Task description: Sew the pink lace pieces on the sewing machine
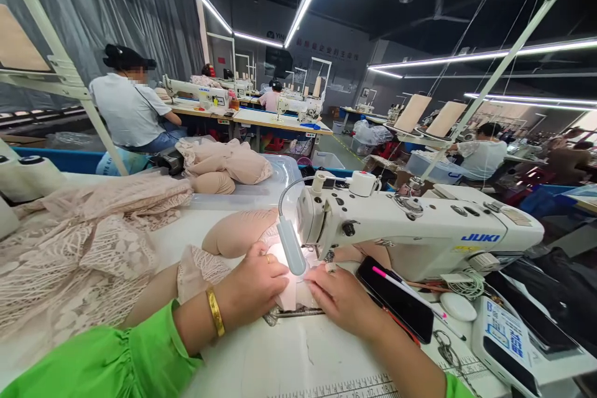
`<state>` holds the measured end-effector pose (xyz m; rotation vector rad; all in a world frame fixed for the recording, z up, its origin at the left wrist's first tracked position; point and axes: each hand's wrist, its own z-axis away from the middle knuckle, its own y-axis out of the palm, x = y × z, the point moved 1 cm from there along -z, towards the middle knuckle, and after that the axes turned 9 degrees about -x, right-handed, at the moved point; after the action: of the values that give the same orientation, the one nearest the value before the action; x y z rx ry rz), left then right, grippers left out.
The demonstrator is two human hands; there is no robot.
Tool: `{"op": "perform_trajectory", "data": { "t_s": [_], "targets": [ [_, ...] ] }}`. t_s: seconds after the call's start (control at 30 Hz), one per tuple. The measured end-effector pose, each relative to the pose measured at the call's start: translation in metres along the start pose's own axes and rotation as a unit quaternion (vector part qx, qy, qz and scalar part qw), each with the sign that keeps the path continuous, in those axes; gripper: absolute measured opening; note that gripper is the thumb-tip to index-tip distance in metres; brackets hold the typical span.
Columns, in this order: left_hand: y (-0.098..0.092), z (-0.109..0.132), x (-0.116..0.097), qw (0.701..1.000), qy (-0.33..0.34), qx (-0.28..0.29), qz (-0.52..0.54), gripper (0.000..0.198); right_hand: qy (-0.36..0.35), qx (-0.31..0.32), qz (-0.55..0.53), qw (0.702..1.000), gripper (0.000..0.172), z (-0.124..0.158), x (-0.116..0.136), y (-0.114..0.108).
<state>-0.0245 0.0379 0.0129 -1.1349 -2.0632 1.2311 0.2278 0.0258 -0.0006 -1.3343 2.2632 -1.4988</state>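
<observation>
A white sewing machine [420, 217] stands before me, its needle area lit by a small lamp [291, 247] on a bent neck. Beneath the lamp lies a pale pink piece of fabric [289, 295] on the machine bed. My left hand [254, 280], with a gold bangle at the wrist, is closed on the fabric's left side, fingers bent. On the right edge, close to the needle, my right hand [338, 289] presses the fabric with its fingers together. The lamp head hides the needle and part of the cloth. Beige padded fabric [240, 233] extends behind the left hand.
Beige lace garments [116, 255] are heaped at left, more [224, 161] on a clear plastic bin. Right of my hand lie a black phone [396, 298], a pink-tipped pen [405, 289], and a white device [506, 342]. Co-workers [133, 102] sit at machines beyond.
</observation>
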Motion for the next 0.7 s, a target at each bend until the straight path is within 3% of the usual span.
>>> {"op": "perform_trajectory", "data": {
  "t_s": [0.33,0.5,0.7],
  "targets": [
    [-0.008,0.002,-0.025,0.999,0.004,0.028,0.025,0.015,-0.045,0.083,0.001,0.996,0.019,-0.001,0.013,-0.003],
    [-0.004,0.001,-0.031,1.0,-0.002,0.016,0.024,0.012,-0.026,0.071,0.016,0.997,0.019,-0.002,0.011,-0.002],
    [0.009,-0.004,-0.022,1.0,-0.006,-0.008,-0.004,0.019,0.008,0.036,0.038,0.999,0.02,-0.004,0.007,0.007]
  ]
}}
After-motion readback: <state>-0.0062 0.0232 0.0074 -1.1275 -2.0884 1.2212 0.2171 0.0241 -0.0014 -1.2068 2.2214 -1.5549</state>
